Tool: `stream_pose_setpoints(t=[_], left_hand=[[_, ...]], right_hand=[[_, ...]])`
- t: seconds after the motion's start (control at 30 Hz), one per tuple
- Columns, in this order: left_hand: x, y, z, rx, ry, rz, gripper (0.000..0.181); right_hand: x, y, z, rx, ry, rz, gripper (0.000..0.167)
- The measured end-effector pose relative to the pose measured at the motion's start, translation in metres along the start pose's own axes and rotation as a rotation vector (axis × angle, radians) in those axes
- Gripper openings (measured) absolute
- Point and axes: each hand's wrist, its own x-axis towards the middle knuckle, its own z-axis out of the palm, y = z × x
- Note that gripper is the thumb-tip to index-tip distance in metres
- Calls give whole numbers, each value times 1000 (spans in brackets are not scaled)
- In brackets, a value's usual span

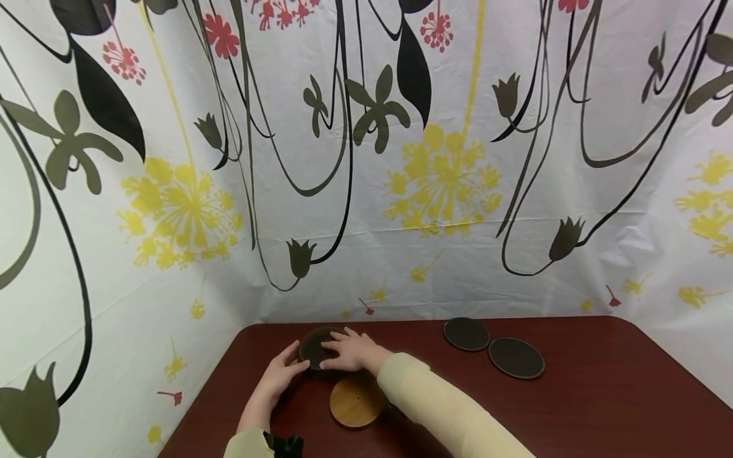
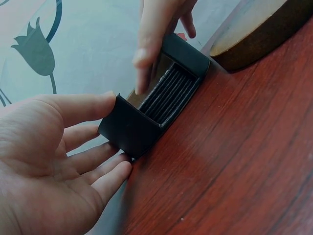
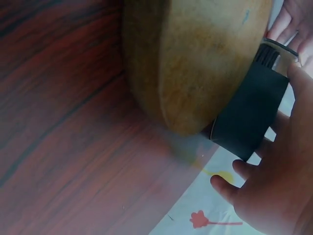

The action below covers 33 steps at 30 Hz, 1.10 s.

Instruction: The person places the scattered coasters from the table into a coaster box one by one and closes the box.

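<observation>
A dark coaster holder (image 1: 315, 348) with a cut-out side sits near the table's far left edge. In the left wrist view, a stack of thin black coasters (image 2: 171, 93) shows through its gap. My left hand (image 1: 279, 375) holds the holder's left side, thumb at the top rim and fingers along the outer wall (image 2: 129, 127). From the right, my right hand (image 1: 352, 351) reaches across and grips the holder, one digit dipping inside the rim. Close in front lies a round wooden piece (image 1: 356, 403), thick-edged in both wrist views.
Two dark round coasters (image 1: 466, 334) lie side by side at the back right of the reddish-brown table (image 1: 590, 401). A white flowered curtain (image 1: 366, 280) hangs behind the table's far edge and along the left.
</observation>
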Motion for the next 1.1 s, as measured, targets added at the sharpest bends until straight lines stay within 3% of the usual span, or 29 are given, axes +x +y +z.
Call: stream_pose_setpoints(t=[0.2,0.53,0.8,1.1], left_hand=[[0,0,1,5,1,5,72],[1,1,0,8,-31,-4,73],[4,2,-4,-2,-50,-31,76],[4,3,-2,-22,-67,-52,80]], right_hand=[[-18,22,-10,74,38,-65,63],[-95,88,-39,226,118,-66,76],[-151,149,-54,264,217,4,86],[-206,216,-46,312,275,95,89]])
